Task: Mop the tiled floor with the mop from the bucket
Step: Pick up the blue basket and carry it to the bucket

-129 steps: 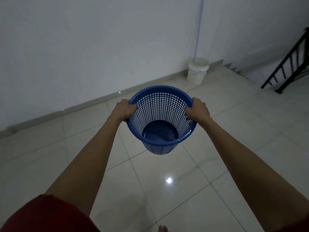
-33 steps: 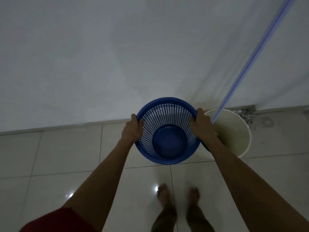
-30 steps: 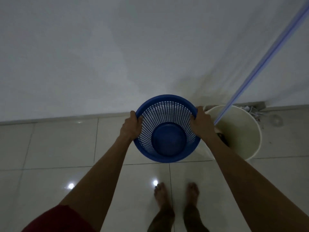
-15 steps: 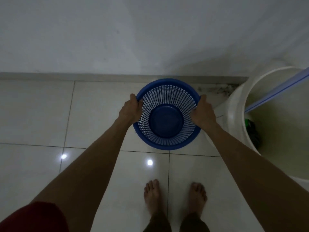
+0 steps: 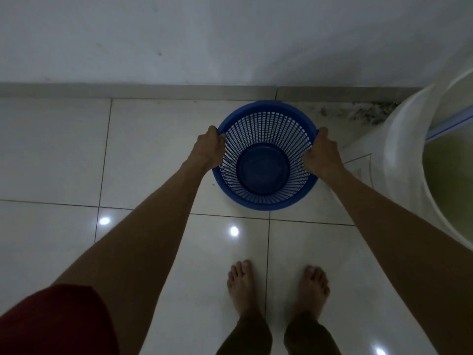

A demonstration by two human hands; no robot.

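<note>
A blue mesh basket (image 5: pixel 265 175) is low over the glossy tiled floor (image 5: pixel 56 155), close to the wall; I cannot tell if it touches the tiles. My left hand (image 5: pixel 208 148) grips its left rim and my right hand (image 5: pixel 323 155) grips its right rim. The white bucket (image 5: pixel 399 155) stands just right of the basket, cut off by the frame edge. The pale blue mop handle (image 5: pixel 450 126) slants out of the bucket toward the upper right; the mop head is hidden.
A grey skirting (image 5: pixel 153 91) runs along the foot of the white wall (image 5: pixel 204 34). Dirt specks (image 5: pixel 363 112) lie by the skirting left of the bucket. My bare feet (image 5: pixel 276 285) stand on the tiles below the basket.
I walked up to the wall with the basket in both hands and lowered it toward the floor beside the bucket. Over the last half second it sank further.
</note>
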